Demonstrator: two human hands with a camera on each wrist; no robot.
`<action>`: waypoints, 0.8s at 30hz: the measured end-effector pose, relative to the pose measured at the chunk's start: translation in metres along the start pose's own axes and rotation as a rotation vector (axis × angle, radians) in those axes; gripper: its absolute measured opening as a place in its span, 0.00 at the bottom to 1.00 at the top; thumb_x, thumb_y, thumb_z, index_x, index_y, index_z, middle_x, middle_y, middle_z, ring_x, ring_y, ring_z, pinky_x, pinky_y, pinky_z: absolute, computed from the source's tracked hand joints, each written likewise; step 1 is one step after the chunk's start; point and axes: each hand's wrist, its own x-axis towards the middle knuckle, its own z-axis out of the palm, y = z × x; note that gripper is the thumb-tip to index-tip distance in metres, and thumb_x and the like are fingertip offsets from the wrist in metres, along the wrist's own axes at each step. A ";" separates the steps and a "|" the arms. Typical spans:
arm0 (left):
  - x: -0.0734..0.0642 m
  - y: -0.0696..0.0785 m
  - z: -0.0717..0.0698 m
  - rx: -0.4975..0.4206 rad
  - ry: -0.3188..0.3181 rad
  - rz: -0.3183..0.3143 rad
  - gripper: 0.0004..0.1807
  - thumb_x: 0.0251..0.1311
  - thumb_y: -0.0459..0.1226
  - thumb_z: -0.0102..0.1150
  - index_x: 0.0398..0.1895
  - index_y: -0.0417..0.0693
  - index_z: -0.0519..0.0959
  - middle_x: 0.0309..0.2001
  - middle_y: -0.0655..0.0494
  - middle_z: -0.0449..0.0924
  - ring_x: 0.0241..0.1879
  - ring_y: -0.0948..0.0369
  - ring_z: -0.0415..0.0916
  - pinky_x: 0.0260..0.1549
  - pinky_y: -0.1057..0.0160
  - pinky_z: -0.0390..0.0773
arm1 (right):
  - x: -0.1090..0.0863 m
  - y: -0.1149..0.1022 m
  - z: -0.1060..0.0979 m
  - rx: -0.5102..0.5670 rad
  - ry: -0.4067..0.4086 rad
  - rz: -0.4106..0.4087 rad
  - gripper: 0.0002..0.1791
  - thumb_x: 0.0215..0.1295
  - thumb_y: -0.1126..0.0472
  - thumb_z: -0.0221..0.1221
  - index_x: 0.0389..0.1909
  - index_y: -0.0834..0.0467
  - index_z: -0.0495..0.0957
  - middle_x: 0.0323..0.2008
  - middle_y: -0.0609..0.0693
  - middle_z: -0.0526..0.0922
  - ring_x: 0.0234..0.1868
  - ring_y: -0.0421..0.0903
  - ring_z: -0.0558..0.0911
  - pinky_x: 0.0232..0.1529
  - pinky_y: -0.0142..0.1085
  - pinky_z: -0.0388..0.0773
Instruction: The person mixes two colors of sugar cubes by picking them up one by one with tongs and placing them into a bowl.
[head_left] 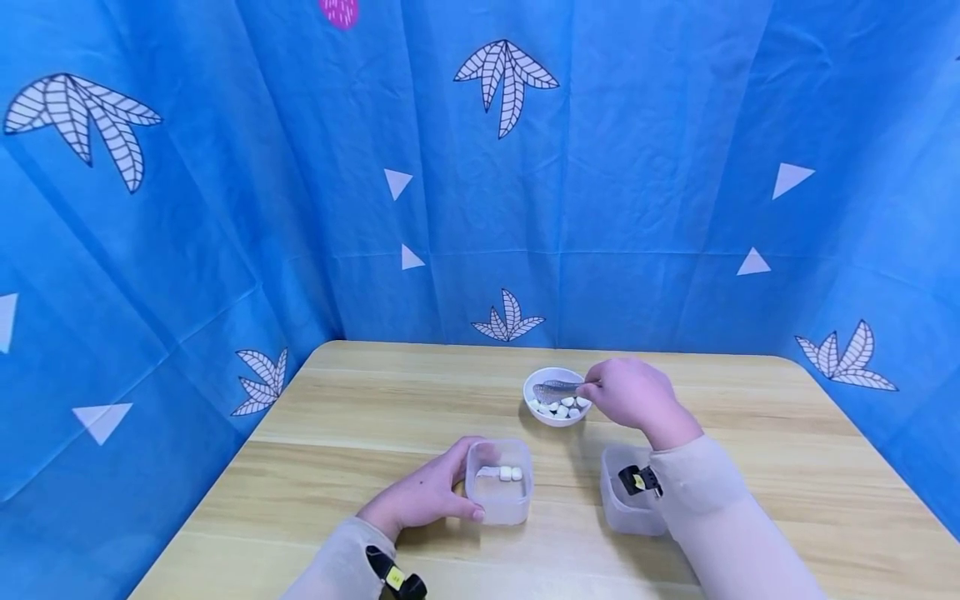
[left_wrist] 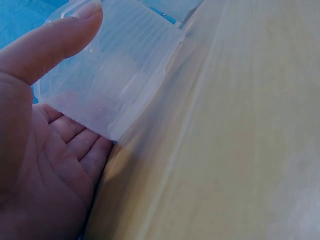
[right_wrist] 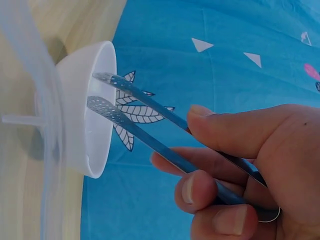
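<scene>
My left hand (head_left: 423, 497) grips a frosted clear plastic container (head_left: 504, 512) on the table, thumb on the near side and fingers around the far side. Two white marshmallow-like pieces (head_left: 511, 473) lie inside it. In the left wrist view the thumb presses against the container (left_wrist: 125, 70), while part of the fingers is hidden behind it. My right hand (head_left: 633, 393) holds metal tongs (right_wrist: 150, 107) between thumb and fingers. Their perforated tips stand apart within the mouth of a white bowl (right_wrist: 75, 75), which contains several similar white pieces (head_left: 564, 411).
A second frosted container (head_left: 633, 522) stands below the right forearm, which partly covers it. Its translucent wall (right_wrist: 52, 125) crosses the left of the right wrist view. Around the wooden table (head_left: 405, 383) hangs a blue patterned curtain (head_left: 637, 167).
</scene>
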 end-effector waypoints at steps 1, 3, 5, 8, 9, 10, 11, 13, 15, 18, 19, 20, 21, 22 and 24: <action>0.000 0.000 0.000 0.002 0.002 -0.009 0.45 0.53 0.44 0.75 0.72 0.63 0.60 0.69 0.61 0.68 0.70 0.60 0.64 0.68 0.62 0.61 | 0.000 0.000 0.000 0.001 -0.003 0.003 0.14 0.69 0.47 0.61 0.46 0.49 0.88 0.42 0.46 0.87 0.40 0.48 0.82 0.32 0.47 0.77; 0.001 0.000 0.001 0.000 0.002 -0.012 0.45 0.53 0.43 0.75 0.72 0.63 0.60 0.69 0.62 0.68 0.70 0.61 0.65 0.68 0.62 0.61 | 0.001 0.000 0.001 0.006 -0.003 0.003 0.14 0.70 0.47 0.61 0.46 0.49 0.88 0.42 0.46 0.87 0.41 0.48 0.82 0.32 0.47 0.78; 0.001 0.000 0.002 -0.003 0.000 -0.011 0.44 0.53 0.43 0.75 0.71 0.63 0.61 0.69 0.62 0.68 0.70 0.61 0.64 0.68 0.63 0.61 | -0.001 0.002 0.000 0.014 0.006 0.003 0.14 0.70 0.47 0.61 0.46 0.49 0.88 0.42 0.46 0.87 0.40 0.48 0.82 0.32 0.47 0.78; 0.002 0.000 0.003 -0.016 -0.007 -0.004 0.44 0.54 0.42 0.75 0.72 0.61 0.60 0.69 0.59 0.68 0.70 0.59 0.64 0.67 0.64 0.62 | -0.006 0.005 -0.001 0.034 0.041 -0.016 0.14 0.70 0.47 0.60 0.46 0.49 0.88 0.43 0.46 0.87 0.42 0.49 0.83 0.36 0.50 0.80; 0.002 0.000 0.003 -0.018 -0.009 -0.005 0.44 0.54 0.42 0.75 0.72 0.61 0.60 0.69 0.59 0.68 0.70 0.59 0.64 0.67 0.64 0.62 | -0.009 0.005 -0.002 0.043 0.056 -0.028 0.14 0.70 0.47 0.60 0.45 0.49 0.88 0.43 0.46 0.87 0.43 0.50 0.84 0.37 0.51 0.80; 0.002 0.000 0.003 -0.016 -0.009 -0.006 0.44 0.54 0.42 0.75 0.72 0.61 0.60 0.69 0.59 0.68 0.70 0.59 0.64 0.68 0.63 0.62 | -0.013 0.006 -0.004 0.052 0.072 -0.040 0.14 0.70 0.47 0.60 0.45 0.49 0.88 0.43 0.46 0.87 0.43 0.50 0.84 0.38 0.51 0.80; 0.003 0.000 0.003 -0.016 -0.010 -0.007 0.44 0.54 0.42 0.75 0.72 0.61 0.60 0.69 0.59 0.68 0.70 0.58 0.64 0.68 0.62 0.62 | -0.016 0.007 -0.005 0.061 0.090 -0.054 0.13 0.70 0.48 0.61 0.45 0.49 0.88 0.43 0.46 0.87 0.43 0.50 0.84 0.39 0.52 0.80; 0.003 0.001 0.003 -0.005 -0.006 -0.017 0.44 0.53 0.43 0.75 0.71 0.63 0.61 0.69 0.61 0.68 0.70 0.59 0.64 0.69 0.59 0.61 | -0.023 0.007 -0.006 0.086 0.112 -0.085 0.13 0.69 0.48 0.62 0.46 0.50 0.88 0.40 0.44 0.87 0.40 0.48 0.83 0.37 0.50 0.79; 0.003 0.002 0.003 0.006 -0.003 -0.024 0.43 0.53 0.44 0.75 0.70 0.65 0.61 0.69 0.63 0.67 0.70 0.60 0.64 0.70 0.57 0.60 | -0.030 0.007 -0.007 0.112 0.120 -0.114 0.13 0.68 0.49 0.62 0.47 0.50 0.87 0.37 0.42 0.86 0.35 0.45 0.81 0.35 0.46 0.78; 0.003 0.002 0.002 0.017 -0.003 -0.019 0.43 0.53 0.45 0.75 0.70 0.66 0.61 0.69 0.65 0.68 0.70 0.61 0.64 0.71 0.55 0.58 | -0.038 0.003 -0.009 0.147 0.112 -0.159 0.13 0.67 0.49 0.64 0.48 0.49 0.87 0.32 0.39 0.83 0.29 0.42 0.76 0.30 0.40 0.73; 0.003 0.001 0.002 0.018 -0.006 -0.010 0.44 0.53 0.45 0.75 0.71 0.66 0.61 0.69 0.64 0.68 0.70 0.61 0.64 0.71 0.55 0.58 | -0.040 0.001 -0.009 0.150 0.109 -0.178 0.13 0.67 0.49 0.64 0.48 0.49 0.87 0.30 0.38 0.82 0.28 0.41 0.75 0.30 0.39 0.72; 0.003 0.001 0.001 0.024 -0.006 -0.004 0.44 0.53 0.45 0.75 0.71 0.66 0.61 0.69 0.65 0.68 0.69 0.61 0.64 0.71 0.56 0.58 | -0.042 -0.001 -0.010 0.151 0.106 -0.199 0.13 0.66 0.48 0.65 0.48 0.48 0.87 0.30 0.37 0.82 0.27 0.40 0.74 0.30 0.39 0.72; 0.002 0.000 0.001 0.027 -0.008 0.005 0.44 0.53 0.44 0.75 0.72 0.65 0.60 0.69 0.64 0.68 0.69 0.61 0.64 0.71 0.57 0.58 | -0.043 -0.003 -0.010 0.155 0.097 -0.219 0.14 0.66 0.48 0.65 0.48 0.48 0.87 0.28 0.36 0.80 0.26 0.40 0.73 0.29 0.38 0.71; 0.002 -0.001 0.001 0.025 -0.011 0.016 0.45 0.53 0.43 0.75 0.72 0.64 0.60 0.69 0.63 0.68 0.69 0.61 0.64 0.71 0.58 0.58 | -0.045 -0.006 -0.011 0.153 0.089 -0.243 0.14 0.65 0.48 0.66 0.48 0.47 0.87 0.27 0.36 0.80 0.25 0.40 0.73 0.29 0.38 0.71; 0.001 -0.002 0.000 0.023 -0.006 0.020 0.46 0.53 0.43 0.75 0.73 0.65 0.59 0.69 0.64 0.68 0.69 0.62 0.64 0.71 0.60 0.58 | -0.047 -0.011 -0.011 0.148 0.063 -0.300 0.14 0.64 0.47 0.67 0.48 0.46 0.86 0.27 0.33 0.79 0.25 0.38 0.73 0.29 0.37 0.71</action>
